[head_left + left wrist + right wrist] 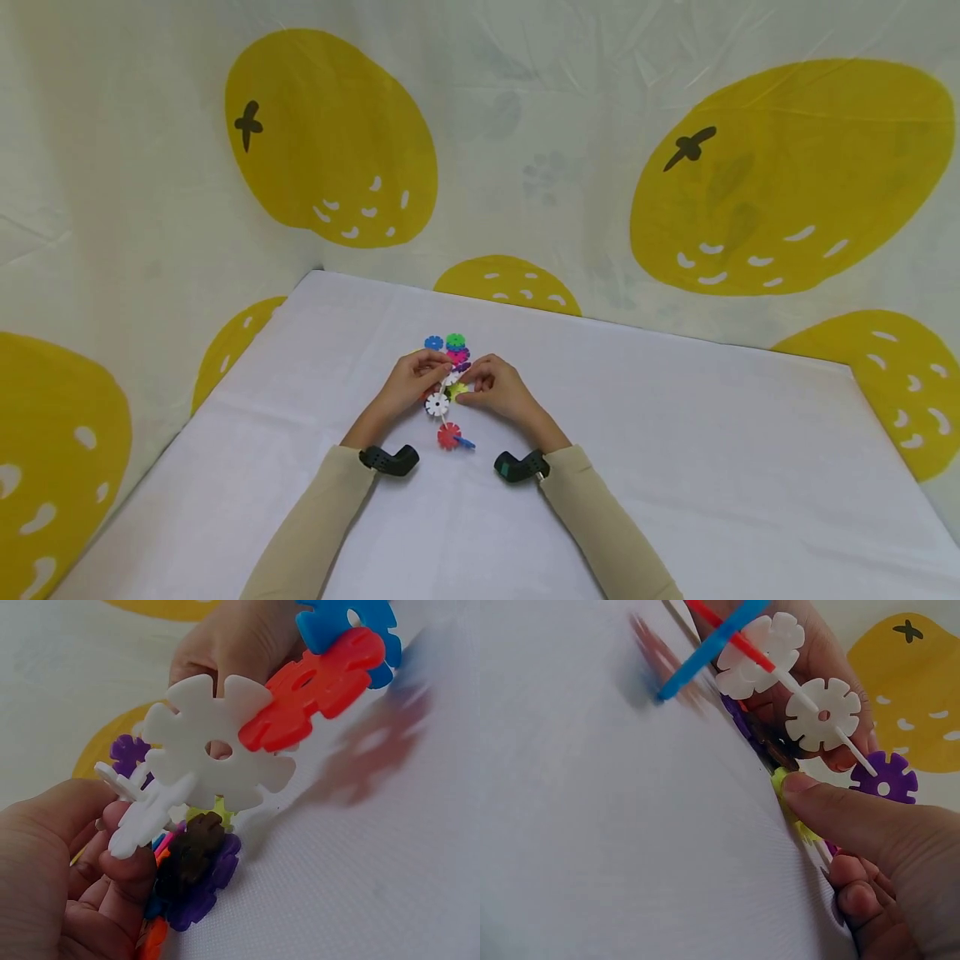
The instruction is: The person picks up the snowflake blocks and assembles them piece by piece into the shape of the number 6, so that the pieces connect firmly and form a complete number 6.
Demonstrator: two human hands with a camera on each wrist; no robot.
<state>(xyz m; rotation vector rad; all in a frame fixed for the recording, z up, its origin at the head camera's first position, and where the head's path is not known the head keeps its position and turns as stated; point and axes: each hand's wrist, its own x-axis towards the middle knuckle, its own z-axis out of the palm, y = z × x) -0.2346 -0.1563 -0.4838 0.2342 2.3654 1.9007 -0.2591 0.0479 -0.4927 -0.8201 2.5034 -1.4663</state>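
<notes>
Head view: linked notched discs [442,400] are partly resting on the table [675,450], the left hand [405,387] closely pinching a white disc [154,810], the right hand [504,392], fingers curled, pinching a yellow disc [458,389]. Aligning edges squarely and pressing gently should likely work best.

Evenly lit in head view, softly bright with a slight grey cast; faint sheen on creases of the cloth backdrop [555,125] at upper right. Stretched toward frame edges, wide-angle style. Renders the small discs [449,436] tiny and soft in detail. Dim and muted in left wrist view. Shows soft, tinted shadows beside the red disc [319,694] and blue disc [330,622], spread across the white tabletop [367,862]. Fairly crisp on the large white disc [187,739]; murky on the dark disc [196,846]. Dim in right wrist view too, smeared reddish-blue shadow near the top. Maybe motion blur on the blue disc, hard to tell.
</notes>
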